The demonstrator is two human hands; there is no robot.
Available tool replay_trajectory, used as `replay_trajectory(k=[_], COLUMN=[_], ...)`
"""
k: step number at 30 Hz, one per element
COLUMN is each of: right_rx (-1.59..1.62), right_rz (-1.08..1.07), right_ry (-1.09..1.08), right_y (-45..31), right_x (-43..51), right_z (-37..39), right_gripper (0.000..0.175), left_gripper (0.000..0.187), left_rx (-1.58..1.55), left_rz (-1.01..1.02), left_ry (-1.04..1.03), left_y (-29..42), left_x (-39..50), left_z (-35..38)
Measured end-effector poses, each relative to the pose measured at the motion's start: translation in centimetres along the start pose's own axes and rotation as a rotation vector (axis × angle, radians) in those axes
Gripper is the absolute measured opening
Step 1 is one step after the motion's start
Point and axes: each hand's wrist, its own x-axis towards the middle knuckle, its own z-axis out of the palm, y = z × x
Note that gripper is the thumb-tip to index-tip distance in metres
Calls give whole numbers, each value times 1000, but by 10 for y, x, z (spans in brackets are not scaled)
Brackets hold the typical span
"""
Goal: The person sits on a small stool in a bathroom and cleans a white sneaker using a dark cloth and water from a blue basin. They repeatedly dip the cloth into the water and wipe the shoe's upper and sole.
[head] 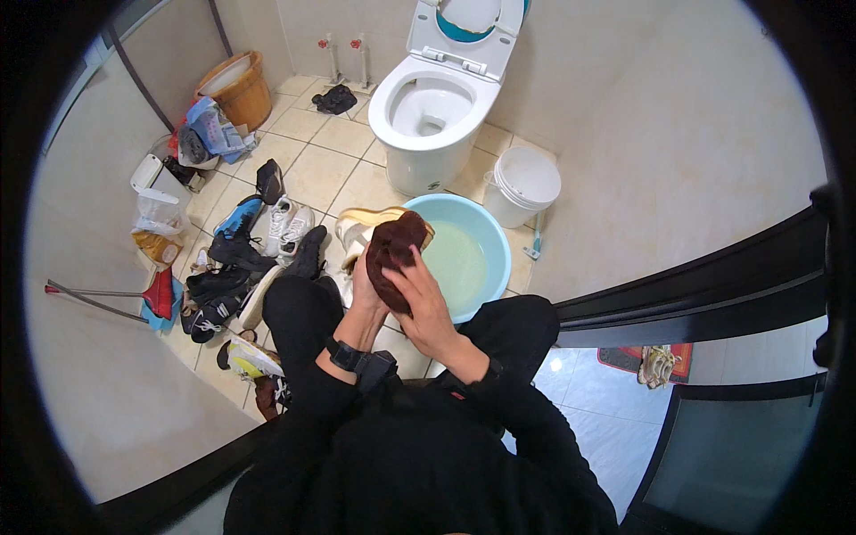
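Observation:
Both my hands are on a bunched dark brown cloth [394, 257], held above the near left rim of a light blue basin [500, 267]. My left hand [368, 287] grips it from the left, its fingers mostly hidden behind the cloth. Across the cloth's right side lie the spread fingers of my right hand [422, 304]. Just beyond the cloth shows a white shoe with a tan sole [358, 224], partly covered by it; whether a hand also touches the shoe is hidden. Pale, cloudy greenish water [458, 257] fills the bottom of the basin.
Several shoes [231, 281] crowd the tiled floor at left, beside a red dustpan or brush [159, 294]. Ahead stands a toilet [441, 140] with its lid up. A white bucket [518, 194] and a small blue-handled brush [535, 241] are at right, near a dark door frame [695, 287].

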Motion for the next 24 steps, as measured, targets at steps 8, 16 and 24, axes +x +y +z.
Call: replay_trajectory(k=[8,16,24], right_rx=[156,-53,105], right_rz=[290,142,143], right_ry=[158,164,216], right_y=[16,6,28], right_x=[39,29,-15], right_z=[-8,-4,17], right_gripper=[33,32,41], left_gripper=[26,27,35], left_rx=[116,159,41], left_rz=[66,71,54], left_ry=[232,188,214], left_y=[-16,-7,14], left_x=[3,6,13], left_z=[8,5,3])
